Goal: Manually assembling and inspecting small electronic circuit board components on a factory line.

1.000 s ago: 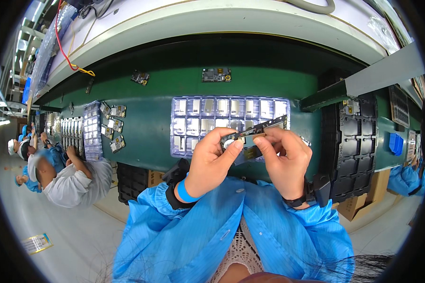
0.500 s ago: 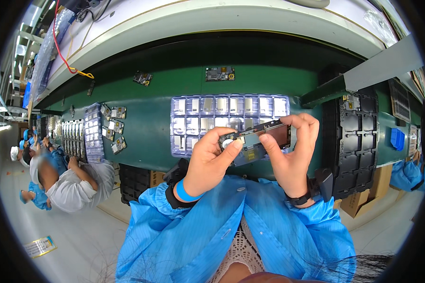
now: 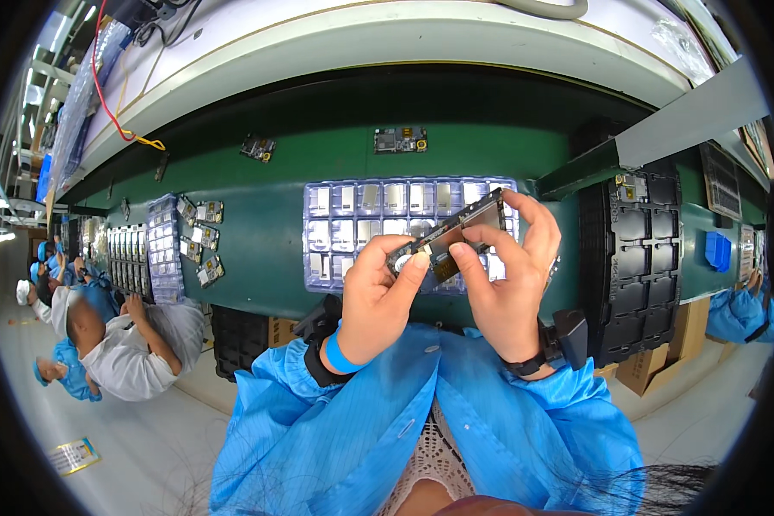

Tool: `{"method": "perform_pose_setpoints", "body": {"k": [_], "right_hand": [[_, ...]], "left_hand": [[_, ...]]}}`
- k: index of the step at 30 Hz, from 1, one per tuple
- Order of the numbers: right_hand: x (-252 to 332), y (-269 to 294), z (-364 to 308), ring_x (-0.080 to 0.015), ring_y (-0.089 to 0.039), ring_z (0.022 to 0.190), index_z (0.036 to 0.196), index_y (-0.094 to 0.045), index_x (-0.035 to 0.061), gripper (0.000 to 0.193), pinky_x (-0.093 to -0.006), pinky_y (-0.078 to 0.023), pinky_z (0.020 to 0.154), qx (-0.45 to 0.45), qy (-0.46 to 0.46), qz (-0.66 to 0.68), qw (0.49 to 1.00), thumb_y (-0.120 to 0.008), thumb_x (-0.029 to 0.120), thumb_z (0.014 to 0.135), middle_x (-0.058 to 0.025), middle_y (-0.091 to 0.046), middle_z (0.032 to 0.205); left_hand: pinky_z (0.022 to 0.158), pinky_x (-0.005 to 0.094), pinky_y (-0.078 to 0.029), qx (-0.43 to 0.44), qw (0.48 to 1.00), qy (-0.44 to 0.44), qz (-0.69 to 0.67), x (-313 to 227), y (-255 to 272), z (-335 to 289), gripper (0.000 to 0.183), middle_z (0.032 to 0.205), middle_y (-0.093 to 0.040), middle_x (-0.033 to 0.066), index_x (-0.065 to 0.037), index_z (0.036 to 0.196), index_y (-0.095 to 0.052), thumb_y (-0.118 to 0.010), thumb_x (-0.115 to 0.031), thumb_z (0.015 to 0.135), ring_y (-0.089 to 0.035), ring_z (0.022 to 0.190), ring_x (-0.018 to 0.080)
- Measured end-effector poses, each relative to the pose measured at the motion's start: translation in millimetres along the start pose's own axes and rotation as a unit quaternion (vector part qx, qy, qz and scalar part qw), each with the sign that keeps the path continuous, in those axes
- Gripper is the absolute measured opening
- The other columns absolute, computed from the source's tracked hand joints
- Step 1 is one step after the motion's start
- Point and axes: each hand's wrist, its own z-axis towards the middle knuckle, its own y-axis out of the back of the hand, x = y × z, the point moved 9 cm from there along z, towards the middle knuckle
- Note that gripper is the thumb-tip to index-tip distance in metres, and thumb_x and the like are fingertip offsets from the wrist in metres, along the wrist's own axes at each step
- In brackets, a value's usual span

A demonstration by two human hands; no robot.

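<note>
Both my hands hold a small circuit board with a shiny dark display panel [image 3: 483, 212], tilted with its right end raised. My left hand [image 3: 377, 291] pinches the left end, the thumb pressed near a round white spot. At the other end, my right hand [image 3: 514, 288] grips the upper edge with its fingers, thumb and index finger bent at the panel's face. Below and behind the board lies a clear plastic tray [image 3: 309, 230] with rows of silver rectangular parts in its pockets, partly hidden by my hands.
Loose circuit boards [image 3: 209, 270] lie to the left beside another clear tray [image 3: 165, 249]. One circuit board [image 3: 400, 140] rests farther back on the green bench. Black trays [image 3: 645, 292] stand at right by a metal post [image 3: 580, 169], with a blue bin [image 3: 718, 251] beyond. People [image 3: 133, 344] sit at left.
The board and panel have turned, the right end swinging up and away. My right hand has shifted slightly left, its index finger now bent over the panel. The view has moved a little.
</note>
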Motion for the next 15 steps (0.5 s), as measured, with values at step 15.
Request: {"method": "perform_pose_setpoints", "body": {"k": [15], "right_hand": [[-21, -10, -3, -0.013, -0.058, 0.067, 0.096, -0.052, -0.0003, 0.032, -0.0219, -0.047, 0.055, 0.07, -0.121, 0.214, 0.967, -0.068, 0.0, 0.069, -0.009, -0.045, 0.097]], "left_hand": [[0.077, 0.0231, -0.043, 0.106, 0.984, 0.117, -0.084, 10, -2, 9, 0.021, 0.095, -0.057, 0.0063, 0.002, 0.102, -0.048, -0.055, -0.008, 0.084, -0.052, 0.085, 0.0087]]}}
